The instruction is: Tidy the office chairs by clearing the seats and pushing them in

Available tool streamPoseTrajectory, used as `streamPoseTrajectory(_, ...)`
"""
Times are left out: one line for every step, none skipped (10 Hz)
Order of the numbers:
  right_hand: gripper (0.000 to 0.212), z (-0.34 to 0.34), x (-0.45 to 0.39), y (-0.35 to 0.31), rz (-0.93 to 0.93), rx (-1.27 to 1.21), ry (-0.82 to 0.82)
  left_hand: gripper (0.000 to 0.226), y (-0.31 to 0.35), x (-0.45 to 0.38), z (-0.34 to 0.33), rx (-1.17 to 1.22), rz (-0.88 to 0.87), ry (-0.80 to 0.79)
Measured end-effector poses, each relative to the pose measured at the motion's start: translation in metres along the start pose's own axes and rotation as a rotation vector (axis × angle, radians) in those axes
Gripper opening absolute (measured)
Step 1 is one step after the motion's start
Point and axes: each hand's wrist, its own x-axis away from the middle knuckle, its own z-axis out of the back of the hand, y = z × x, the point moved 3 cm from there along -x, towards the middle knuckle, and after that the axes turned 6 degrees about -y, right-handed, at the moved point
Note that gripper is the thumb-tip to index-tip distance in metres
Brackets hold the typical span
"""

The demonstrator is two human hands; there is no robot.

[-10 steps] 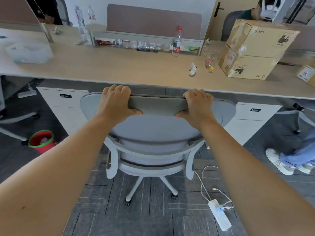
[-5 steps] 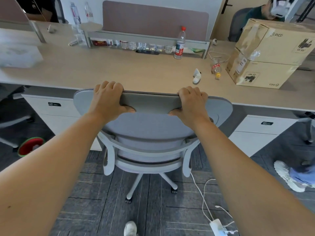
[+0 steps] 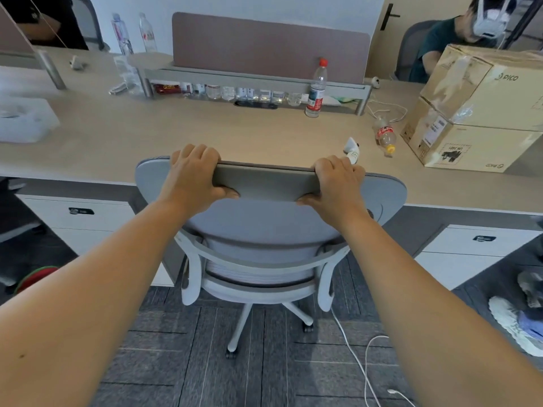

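Both grips clamp the top edge of the office chair: left hand and right hand, fingers curled over it. Its backrest meets the worktop edge, hiding the seat. Stacked cardboard boxes stay closed, contents unseen.

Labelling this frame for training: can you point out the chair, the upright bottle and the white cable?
chair (image 3: 388,192): head view, backrest top corner.
upright bottle (image 3: 316,95): head view, label.
white cable (image 3: 357,361): head view, floor stretch.
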Motion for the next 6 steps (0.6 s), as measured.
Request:
streamPoseTrajectory(0.047,0.0,-0.012,0.008,0.007,-0.026,0.014,0.059,0.0,-0.012,-0.003,-0.012,-0.011,0.011)
streamPoseTrajectory(0.048,-0.002,-0.016,0.012,0.03,-0.03,0.033,0.058,0.001,-0.016,-0.005,-0.027,-0.021,0.017)
streamPoseTrajectory(0.048,-0.002,-0.016,0.014,0.045,-0.037,0.034,0.058,0.002,-0.016,-0.002,-0.061,-0.007,-0.017)
streamPoseTrajectory(0.048,-0.004,-0.01,0.016,0.07,-0.033,0.035,0.06,0.009,-0.012,-0.006,-0.108,0.031,-0.036)
streamPoseTrajectory(0.059,-0.001,-0.001,0.013,0.092,-0.048,0.031,0.07,0.025,0.004,0.004,-0.086,0.121,-0.04)
streamPoseTrajectory(0.063,0.002,0.045,0.014,0.232,-0.132,0.217,0.076,0.039,0.074,-0.005,0.027,-0.002,0.069)
